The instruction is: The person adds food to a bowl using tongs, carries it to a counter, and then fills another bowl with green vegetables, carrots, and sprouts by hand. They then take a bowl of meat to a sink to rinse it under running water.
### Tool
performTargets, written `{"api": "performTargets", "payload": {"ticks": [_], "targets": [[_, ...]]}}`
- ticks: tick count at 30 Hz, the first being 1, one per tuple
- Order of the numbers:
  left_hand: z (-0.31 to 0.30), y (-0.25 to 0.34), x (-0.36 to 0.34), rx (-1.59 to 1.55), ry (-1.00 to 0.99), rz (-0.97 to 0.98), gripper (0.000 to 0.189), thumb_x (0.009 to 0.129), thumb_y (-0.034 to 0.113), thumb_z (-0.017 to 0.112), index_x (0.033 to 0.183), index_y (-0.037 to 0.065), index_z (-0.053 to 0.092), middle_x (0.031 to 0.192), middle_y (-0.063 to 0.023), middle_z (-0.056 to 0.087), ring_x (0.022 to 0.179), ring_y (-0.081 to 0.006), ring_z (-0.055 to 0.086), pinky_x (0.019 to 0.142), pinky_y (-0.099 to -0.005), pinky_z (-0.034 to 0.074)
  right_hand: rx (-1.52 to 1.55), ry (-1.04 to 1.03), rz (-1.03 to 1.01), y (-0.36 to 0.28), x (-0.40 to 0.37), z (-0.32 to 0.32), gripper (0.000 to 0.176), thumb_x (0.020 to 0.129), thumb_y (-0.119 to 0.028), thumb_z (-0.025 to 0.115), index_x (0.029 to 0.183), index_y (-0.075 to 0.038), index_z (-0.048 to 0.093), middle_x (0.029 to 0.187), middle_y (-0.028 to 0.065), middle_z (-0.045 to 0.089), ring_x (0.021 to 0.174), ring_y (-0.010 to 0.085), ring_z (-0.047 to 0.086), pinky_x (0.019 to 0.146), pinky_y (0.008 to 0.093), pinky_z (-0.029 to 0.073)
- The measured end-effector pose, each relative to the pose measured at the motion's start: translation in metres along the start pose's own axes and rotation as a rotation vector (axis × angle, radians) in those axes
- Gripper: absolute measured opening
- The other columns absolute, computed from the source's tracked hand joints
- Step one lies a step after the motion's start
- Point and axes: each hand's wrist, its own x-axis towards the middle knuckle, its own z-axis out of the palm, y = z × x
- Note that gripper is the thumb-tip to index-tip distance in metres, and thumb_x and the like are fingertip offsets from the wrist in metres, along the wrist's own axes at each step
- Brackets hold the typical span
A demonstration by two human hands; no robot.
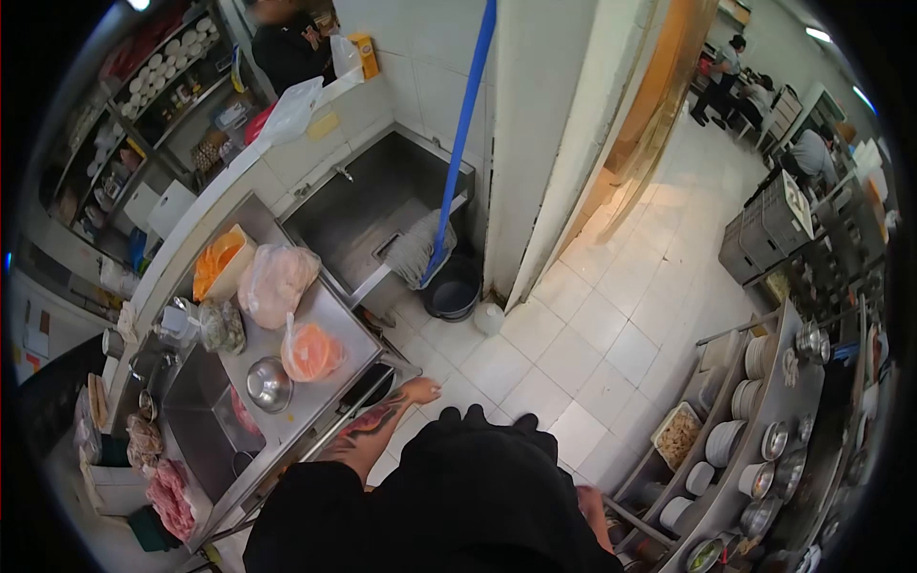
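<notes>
My left hand (420, 390) hangs over the tiled floor, just off the corner of the steel counter (339, 349). Its fingers look loose and nothing shows in them. Low at the right, my right hand (592, 508) is partly hidden beside my dark clothing, near the steel shelf rack; its fingers cannot be made out. On the counter by my left arm lie a metal bowl (269, 384), a bag of orange food (310, 353), a large bag of pale food (277, 282) and a tub of orange pieces (225, 263).
A blue-handled mop (463, 143) leans in a dark bucket (452, 288) by the deep sink (368, 210). Stacked plates (726, 442) and bowls (776, 439) fill the right rack. A person (291, 48) stands behind the low wall; other people are beyond the doorway.
</notes>
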Motion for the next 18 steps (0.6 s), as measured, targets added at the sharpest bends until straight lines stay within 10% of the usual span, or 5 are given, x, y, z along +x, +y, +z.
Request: {"api": "performTargets", "payload": {"ticks": [12, 18], "targets": [[-0.033, 0.130, 0.081, -0.063, 0.162, 0.076, 0.038, 0.089, 0.035, 0.058, 0.118, 0.012, 0.069, 0.113, -0.0145, 0.069, 0.104, -0.0360, 0.065, 0.095, -0.0427, 0.050, -0.019, 0.049, -0.089, 0.062, 0.020, -0.054, 0.027, 0.092, -0.020, 0.058, 0.110, -0.001, 0.067, 0.078, 0.0114, 0.067, 0.058, 0.0207, 0.065, 0.049, 0.0338, 0.052], [0.080, 0.055, 0.110, 0.529, -0.404, -0.033, 0.038, 0.091, 0.038, 0.052, 0.118, 0.017, 0.069, 0.115, -0.0117, 0.069, 0.106, -0.0347, 0.065, 0.092, -0.0454, 0.051, 0.340, 0.095, -0.065, -0.008, 0.077, -0.166, 0.029, 0.097, -0.026, 0.057, 0.107, -0.001, 0.068, 0.079, 0.0120, 0.069, 0.056, 0.0167, 0.064, 0.051, 0.0281, 0.048]]}}
